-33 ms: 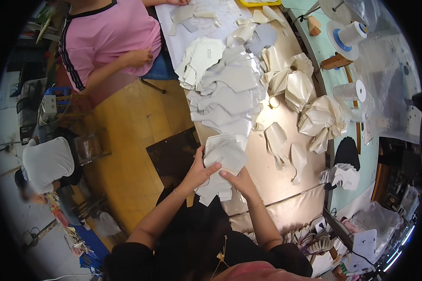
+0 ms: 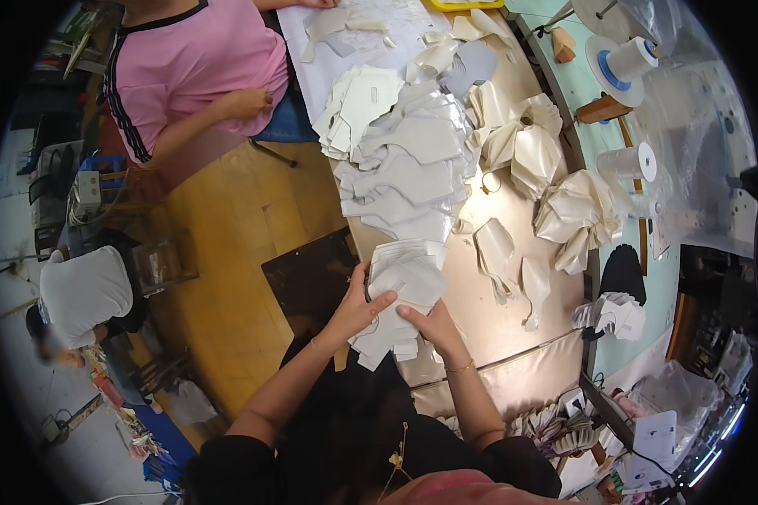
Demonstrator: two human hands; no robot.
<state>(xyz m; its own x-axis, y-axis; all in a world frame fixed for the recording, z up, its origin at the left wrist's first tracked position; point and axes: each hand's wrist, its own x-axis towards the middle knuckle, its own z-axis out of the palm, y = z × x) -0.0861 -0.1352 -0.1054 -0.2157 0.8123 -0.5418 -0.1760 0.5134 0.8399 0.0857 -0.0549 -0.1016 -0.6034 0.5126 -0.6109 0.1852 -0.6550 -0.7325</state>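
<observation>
One table [image 2: 472, 328] fills the middle, smooth and beige, its far end cut off. Two other people are at the left: one in a pink top [image 2: 198, 71], head out of view, and one farther off in a white top [image 2: 88, 290], small and blurred. One large heap of pale grey-white cut pieces [image 2: 413, 156], flat and curvy-edged, covers the table's far left — too overlapped to count. To its right lie two crumpled glossy cream bundles [image 2: 579, 212]; nearer are two loose cream strips [image 2: 535, 290], curled.

One smaller stack of white pieces [image 2: 407, 278] is at the table's near left corner, between the two hands; its layers cannot be counted. The left hand [image 2: 354, 310] grips its left side, thumb on top; the right hand [image 2: 434, 326] presses its thumb on the right side — its other fingers hidden. Two white thread spools [image 2: 625, 163] stand far right. One gold-coloured ring [image 2: 490, 183] lies beside the heap.
</observation>
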